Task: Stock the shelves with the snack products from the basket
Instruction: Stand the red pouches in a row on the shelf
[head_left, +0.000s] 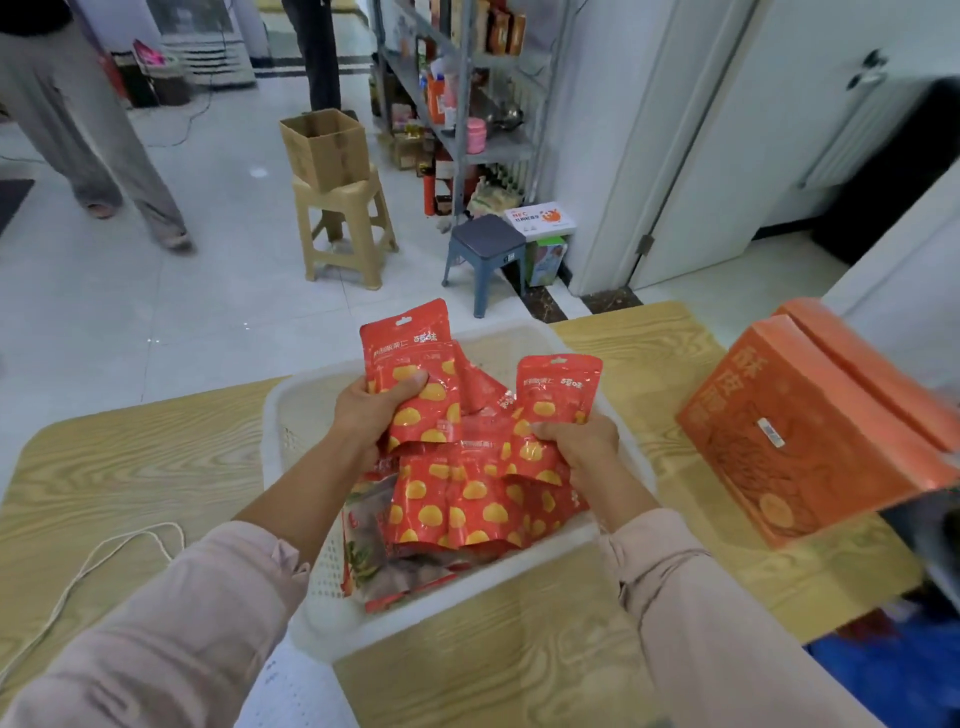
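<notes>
A white plastic basket (291, 415) stands on a wooden table and holds several red snack pouches (467, 499) printed with yellow shapes, plus darker packets (374, 551) at its near left. My left hand (371, 405) grips a red pouch (415, 364) above the basket's far left. My right hand (576, 441) pinches the lower edge of a smaller red pouch (558, 389) held upright over the basket's right side. A metal shelf rack (457, 93) with goods stands far across the floor.
Orange boxes (810, 431) lie on the table (130, 467) to the right. A white cord (104, 561) trails at left. On the floor stand a beige stool (343, 228) bearing an open cardboard box (324, 148) and a blue stool (485, 249). A person's legs (104, 145) are at far left.
</notes>
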